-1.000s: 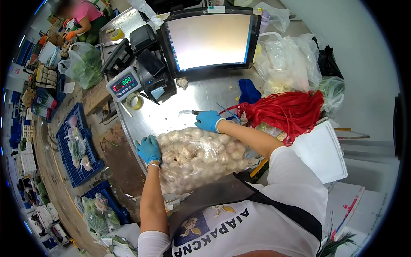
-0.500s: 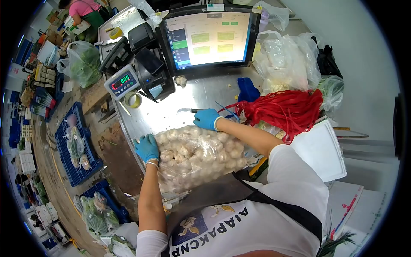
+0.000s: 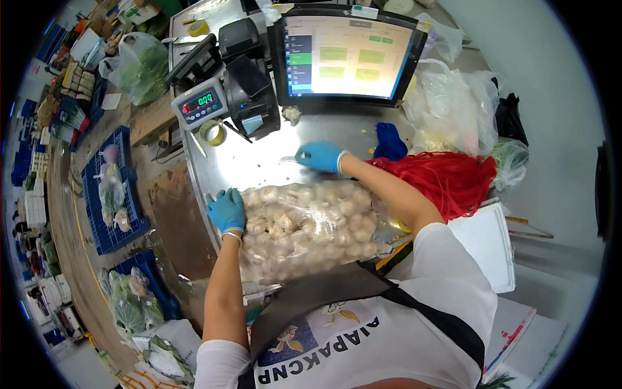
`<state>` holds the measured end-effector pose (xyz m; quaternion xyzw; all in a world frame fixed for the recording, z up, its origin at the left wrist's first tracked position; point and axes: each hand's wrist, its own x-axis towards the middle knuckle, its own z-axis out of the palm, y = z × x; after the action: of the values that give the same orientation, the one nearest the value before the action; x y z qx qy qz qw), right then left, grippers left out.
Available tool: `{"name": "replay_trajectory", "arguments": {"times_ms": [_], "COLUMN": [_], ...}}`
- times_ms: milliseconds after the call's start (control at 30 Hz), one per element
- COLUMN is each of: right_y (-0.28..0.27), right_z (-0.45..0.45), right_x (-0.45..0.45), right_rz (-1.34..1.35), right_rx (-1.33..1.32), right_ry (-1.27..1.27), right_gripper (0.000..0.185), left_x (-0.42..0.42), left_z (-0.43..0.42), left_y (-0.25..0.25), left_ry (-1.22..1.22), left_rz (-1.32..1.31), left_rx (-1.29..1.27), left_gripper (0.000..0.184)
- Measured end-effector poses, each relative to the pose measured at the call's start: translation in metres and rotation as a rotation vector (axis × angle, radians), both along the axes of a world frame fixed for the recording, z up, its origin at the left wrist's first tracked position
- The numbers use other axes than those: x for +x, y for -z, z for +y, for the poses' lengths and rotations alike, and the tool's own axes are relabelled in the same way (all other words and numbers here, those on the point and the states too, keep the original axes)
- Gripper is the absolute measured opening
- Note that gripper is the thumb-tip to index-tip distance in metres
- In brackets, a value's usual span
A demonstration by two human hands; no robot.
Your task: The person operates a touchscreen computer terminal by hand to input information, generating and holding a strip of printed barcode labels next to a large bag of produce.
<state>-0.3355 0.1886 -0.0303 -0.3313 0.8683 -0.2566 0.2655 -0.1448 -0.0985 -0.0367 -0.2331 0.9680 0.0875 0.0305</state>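
Note:
A clear plastic bag full of garlic bulbs [image 3: 311, 223] lies on the metal table in front of me. My left hand [image 3: 225, 211], in a blue glove, rests against the bag's upper left end with its fingers stretched and somewhat apart. Beyond the bag's far edge, my gloved right hand [image 3: 319, 157] is closed around a small knife; the fingers are slightly blurred and the handle is hidden. The knife's short blade [image 3: 287, 159] points left over the table. One loose garlic bulb [image 3: 291, 115] sits below the monitor.
A monitor [image 3: 346, 58] stands at the back, beside a scale display [image 3: 199, 104] and a tape roll [image 3: 212, 133]. To the right are red net bags [image 3: 447, 185], a blue cloth-like item [image 3: 390, 141] and plastic bags [image 3: 447, 107]. Blue pallets [image 3: 116, 220] lie on the floor at left.
My right hand has lifted off the bag's far edge and shifted away from me, and the knife has slid left relative to the table. The left hand stays at the bag's end. The view has shifted.

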Motion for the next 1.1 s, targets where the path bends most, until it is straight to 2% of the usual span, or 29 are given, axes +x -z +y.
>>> {"name": "replay_trajectory", "arguments": {"times_ms": [67, 133, 200, 267, 300, 400, 567, 1000, 1100], "right_y": [-0.022, -0.053, -0.099, -0.105, -0.108, -0.100, -0.079, -0.064, -0.058], "right_z": [-0.006, -0.015, -0.022, -0.026, -0.027, -0.028, -0.030, -0.022, -0.023], "right_x": [-0.036, -0.075, -0.095, -0.115, -0.121, -0.135, -0.153, -0.160, -0.159], "right_rz": [0.120, 0.316, 0.197, 0.298, 0.242, 0.252, 0.102, 0.102, 0.116], "right_rx": [-0.184, -0.196, -0.061, -0.055, -0.036, 0.003, 0.022, 0.027, -0.056], "right_ry": [0.081, 0.097, 0.181, 0.098, 0.077, -0.008, -0.013, 0.012, 0.026], "right_gripper": [0.036, 0.035, 0.041, 0.046, 0.047, 0.049, 0.056, 0.054, 0.047], "left_x": [-0.001, -0.001, 0.000, 0.000, 0.000, 0.001, 0.000, -0.004, -0.004], "left_z": [0.000, 0.002, 0.004, 0.004, 0.004, 0.003, 0.003, 0.003, 0.003], "left_y": [-0.003, -0.004, -0.003, -0.005, -0.002, 0.002, 0.001, -0.002, -0.001], "left_ry": [-0.009, -0.026, -0.049, -0.054, -0.051, -0.057, -0.063, -0.052, -0.046], "left_rz": [0.012, 0.023, 0.051, 0.063, 0.085, 0.109, 0.125, 0.060, 0.052], "left_rx": [0.019, 0.021, 0.004, 0.003, -0.006, -0.017, -0.008, 0.003, -0.003], "left_gripper": [0.039, 0.039, 0.038, 0.038, 0.038, 0.037, 0.036, 0.035, 0.035]}}
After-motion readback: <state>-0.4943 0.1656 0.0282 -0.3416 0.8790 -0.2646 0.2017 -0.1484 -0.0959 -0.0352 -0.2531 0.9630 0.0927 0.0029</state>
